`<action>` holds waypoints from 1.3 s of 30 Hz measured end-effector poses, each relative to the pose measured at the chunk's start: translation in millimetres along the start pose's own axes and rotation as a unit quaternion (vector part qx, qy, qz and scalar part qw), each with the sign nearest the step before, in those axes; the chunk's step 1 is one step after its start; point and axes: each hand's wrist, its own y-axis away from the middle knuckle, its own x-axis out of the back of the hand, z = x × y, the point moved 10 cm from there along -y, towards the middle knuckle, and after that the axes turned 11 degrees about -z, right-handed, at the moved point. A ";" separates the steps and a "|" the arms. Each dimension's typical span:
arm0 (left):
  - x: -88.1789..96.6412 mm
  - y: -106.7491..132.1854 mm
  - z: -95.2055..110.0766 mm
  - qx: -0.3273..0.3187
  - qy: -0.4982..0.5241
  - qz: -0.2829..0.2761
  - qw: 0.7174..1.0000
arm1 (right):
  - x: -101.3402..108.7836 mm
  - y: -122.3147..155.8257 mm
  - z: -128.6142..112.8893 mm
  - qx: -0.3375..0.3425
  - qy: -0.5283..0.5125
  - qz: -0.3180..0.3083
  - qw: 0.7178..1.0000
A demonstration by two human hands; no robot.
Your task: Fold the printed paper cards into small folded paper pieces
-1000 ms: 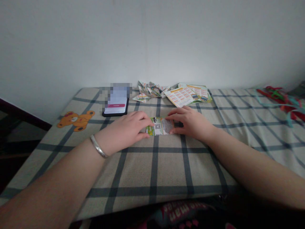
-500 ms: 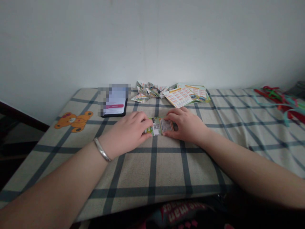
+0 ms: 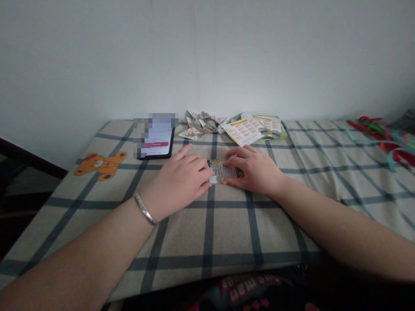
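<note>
A small printed paper (image 3: pixel 228 171), folded into a narrow strip with a QR code and lines of text, lies on the checked cloth between my hands. My left hand (image 3: pixel 183 179), with a silver bangle at its wrist, covers the paper's left end. Its thumb and fingers close on that end, while one finger sticks out toward the phone. From the other side my right hand (image 3: pixel 254 170) grips the right end, thumb at the near edge and fingers at the far edge. Both ends of the paper are partly hidden under the fingers.
A phone (image 3: pixel 157 147) with its screen lit lies behind my left hand. Crumpled printed paper (image 3: pixel 205 123) and flat leaflets (image 3: pixel 244 131) lie by the wall. An orange bear cut-out (image 3: pixel 100 166) is at left; coloured ribbons (image 3: pixel 385 136) lie far right.
My left hand has slid slightly right over the paper, hiding more of its left end and part of the QR code. One left finger has stretched out. My right hand stays nearly still.
</note>
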 end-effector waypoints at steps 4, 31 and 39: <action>-3.3 -1.5 -0.3 -0.017 0.011 0.003 1.000 | -2.6 0.4 -11.9 0.090 -0.011 -0.006 0.996; -8.6 -8.0 9.4 -0.052 0.029 -0.006 0.998 | -2.8 -1.2 -29.4 0.117 0.008 -0.015 0.993; -7.4 -6.8 14.1 -0.072 0.008 -0.015 0.997 | -2.1 -2.0 -30.4 0.108 0.016 -0.016 0.994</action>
